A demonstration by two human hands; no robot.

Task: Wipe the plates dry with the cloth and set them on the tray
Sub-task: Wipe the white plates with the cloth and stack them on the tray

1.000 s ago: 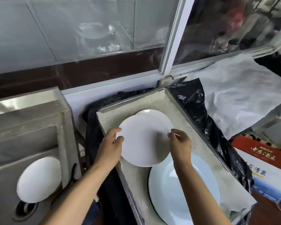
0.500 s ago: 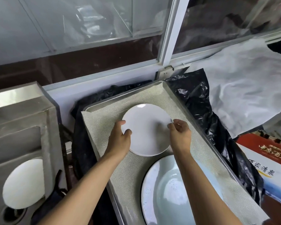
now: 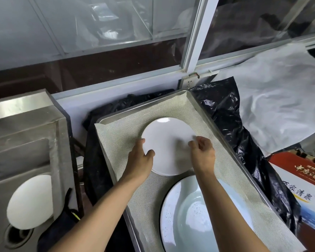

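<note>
A small white plate [image 3: 168, 142] lies flat at the far end of the metal tray [image 3: 219, 135], on top of another white plate whose edge just shows underneath. My left hand [image 3: 141, 160] grips its left rim, thumb on top. At its right rim, my right hand [image 3: 203, 151] has curled, motion-blurred fingers. A large pale blue plate [image 3: 198, 217] sits on the tray nearer to me. One more white plate [image 3: 29, 202] leans in the steel sink [image 3: 25, 146] at the left.
A beige mesh liner [image 3: 120, 137] covers the tray floor. Black plastic sheeting [image 3: 231, 128] lies under and beside the tray. A dark cloth-like bundle [image 3: 62, 228] sits between sink and tray. A printed carton [image 3: 302, 184] stands at the right, and a window frame [image 3: 195, 42] runs behind.
Both hands have lowered the small white plate from a raised, tilted position onto the plate at the tray's far end. The right hand's fingers are now blurred at the rim.
</note>
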